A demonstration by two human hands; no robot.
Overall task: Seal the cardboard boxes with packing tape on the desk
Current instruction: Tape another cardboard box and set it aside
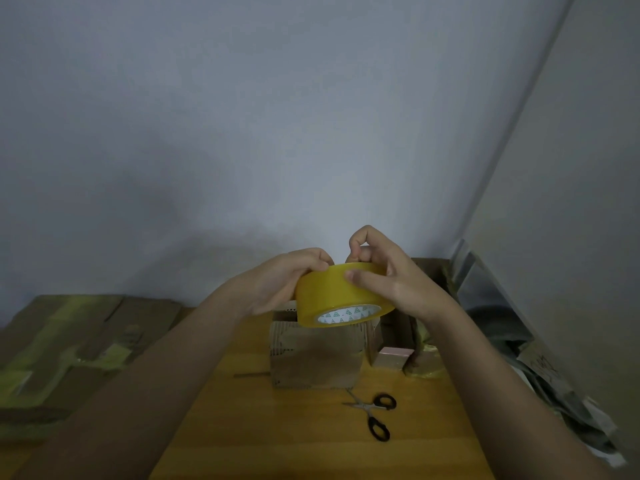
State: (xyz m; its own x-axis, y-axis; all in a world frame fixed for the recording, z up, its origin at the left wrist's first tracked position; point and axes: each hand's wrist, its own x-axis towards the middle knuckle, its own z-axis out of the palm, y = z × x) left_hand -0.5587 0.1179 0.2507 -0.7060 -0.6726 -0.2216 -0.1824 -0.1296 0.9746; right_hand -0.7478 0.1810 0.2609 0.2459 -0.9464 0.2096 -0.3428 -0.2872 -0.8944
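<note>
Sealing is appearing incomplete: the left hand [277, 282] is gripping the tape roll [341, 296] above the small cardboard box [315, 355] mid-desk, the right hand [384, 271] picking at its edge, no strip being drawn yet.

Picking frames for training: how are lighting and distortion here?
Head view: dim, bluish light; the tape roll stands out, while the box and scissors under it look murky; wide-angle bending slants the wall edge at right.
</note>
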